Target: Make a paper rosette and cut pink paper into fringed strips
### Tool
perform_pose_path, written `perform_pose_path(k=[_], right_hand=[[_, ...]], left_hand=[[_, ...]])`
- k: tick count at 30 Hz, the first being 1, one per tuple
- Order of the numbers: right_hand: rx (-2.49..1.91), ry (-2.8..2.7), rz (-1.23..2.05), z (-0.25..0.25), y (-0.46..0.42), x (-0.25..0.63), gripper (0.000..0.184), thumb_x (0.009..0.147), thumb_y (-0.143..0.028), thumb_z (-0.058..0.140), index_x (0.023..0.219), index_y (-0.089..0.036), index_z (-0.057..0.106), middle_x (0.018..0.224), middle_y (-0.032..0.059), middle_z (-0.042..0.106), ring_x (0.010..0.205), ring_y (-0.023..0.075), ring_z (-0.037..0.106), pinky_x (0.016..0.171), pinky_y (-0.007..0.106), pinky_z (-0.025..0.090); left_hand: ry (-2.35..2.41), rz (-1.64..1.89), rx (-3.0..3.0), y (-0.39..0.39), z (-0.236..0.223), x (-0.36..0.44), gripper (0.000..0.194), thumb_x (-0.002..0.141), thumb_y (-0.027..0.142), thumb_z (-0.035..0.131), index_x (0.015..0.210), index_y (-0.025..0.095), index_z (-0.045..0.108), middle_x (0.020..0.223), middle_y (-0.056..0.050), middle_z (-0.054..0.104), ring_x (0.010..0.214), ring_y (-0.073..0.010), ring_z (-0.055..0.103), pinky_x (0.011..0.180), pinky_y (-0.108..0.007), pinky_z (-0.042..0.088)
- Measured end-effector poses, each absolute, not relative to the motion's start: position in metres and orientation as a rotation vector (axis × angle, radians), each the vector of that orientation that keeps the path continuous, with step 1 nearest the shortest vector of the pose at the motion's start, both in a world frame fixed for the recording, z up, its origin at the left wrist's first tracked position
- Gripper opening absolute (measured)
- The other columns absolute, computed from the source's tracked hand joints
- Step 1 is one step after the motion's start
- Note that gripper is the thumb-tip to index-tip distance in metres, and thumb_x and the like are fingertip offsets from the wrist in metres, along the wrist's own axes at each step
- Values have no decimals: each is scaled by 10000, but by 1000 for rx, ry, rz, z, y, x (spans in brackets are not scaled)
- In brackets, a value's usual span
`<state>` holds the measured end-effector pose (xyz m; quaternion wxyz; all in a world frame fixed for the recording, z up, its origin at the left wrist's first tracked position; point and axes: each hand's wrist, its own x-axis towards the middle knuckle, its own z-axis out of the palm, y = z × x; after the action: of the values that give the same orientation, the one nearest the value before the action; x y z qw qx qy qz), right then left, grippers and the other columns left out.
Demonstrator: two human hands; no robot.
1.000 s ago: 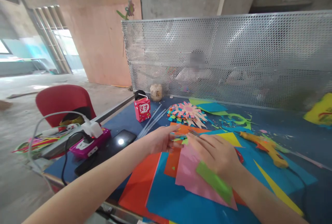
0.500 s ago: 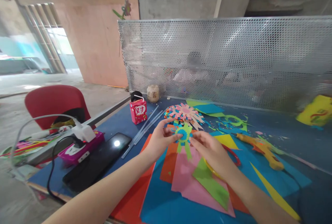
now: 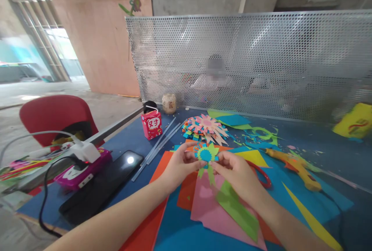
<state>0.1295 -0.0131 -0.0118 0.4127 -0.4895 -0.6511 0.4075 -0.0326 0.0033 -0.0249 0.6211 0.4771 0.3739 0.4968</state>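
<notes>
A paper flower (image 3: 206,154) with a blue centre, a light-green fringe and green strips pointing up and down is held between both hands. My left hand (image 3: 183,165) pinches its left edge, thumb in front. From the other side my right hand (image 3: 232,167) grips the lower right edge with thumb and fingers. Beneath the hands lie a pink sheet (image 3: 203,208), a green strip (image 3: 238,209) and a large blue sheet (image 3: 180,231). Red-handled scissors (image 3: 264,177), partly hidden, rest beside my right hand. Just beyond the flower sits a pile of fringed paper flowers (image 3: 205,125).
At right lies a yellow glue gun (image 3: 296,167). Clear glue sticks (image 3: 158,146), a red drink carton (image 3: 151,124), a phone (image 3: 101,185) and a purple power strip (image 3: 83,169) are at left. A perforated metal screen (image 3: 247,61) borders the far edge, a person behind it.
The flower has turned slightly in my fingers, so a green strip at its top right shows more plainly. My left thumb has moved down off the blue centre to the lower edge.
</notes>
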Motion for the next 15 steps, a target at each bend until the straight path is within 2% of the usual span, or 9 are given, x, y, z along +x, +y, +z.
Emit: perform_pose_path(k=[6, 9, 15], right_hand=[[-1232, -1650, 1057, -10, -13, 129, 163, 775, -335, 553, 682, -202, 533, 615, -28, 572, 586, 140, 558, 534, 244, 428], [-1226, -1674, 1032, -9, -14, 128, 115, 771, -315, 558, 765, -202, 577, 651, -18, 599, 628, 155, 585, 556, 252, 445], [-1310, -1707, 896, -8, -17, 127, 146, 777, -337, 547, 715, -206, 562, 615, -19, 595, 589, 162, 590, 522, 256, 452]], left_hand=[[926, 1125, 1061, 2, -23, -32, 603, 438, 202, 846, 935, 155, 508, 602, 38, 631, 595, -122, 610, 641, -248, 454], [945, 1109, 1058, 1, -24, -31, 619, 417, 172, 850, 938, 146, 516, 604, 33, 639, 601, -124, 613, 641, -245, 455], [938, 1089, 1062, 1, -24, -32, 636, 453, 200, 841, 992, 134, 510, 605, 26, 649, 571, -114, 599, 606, -233, 447]])
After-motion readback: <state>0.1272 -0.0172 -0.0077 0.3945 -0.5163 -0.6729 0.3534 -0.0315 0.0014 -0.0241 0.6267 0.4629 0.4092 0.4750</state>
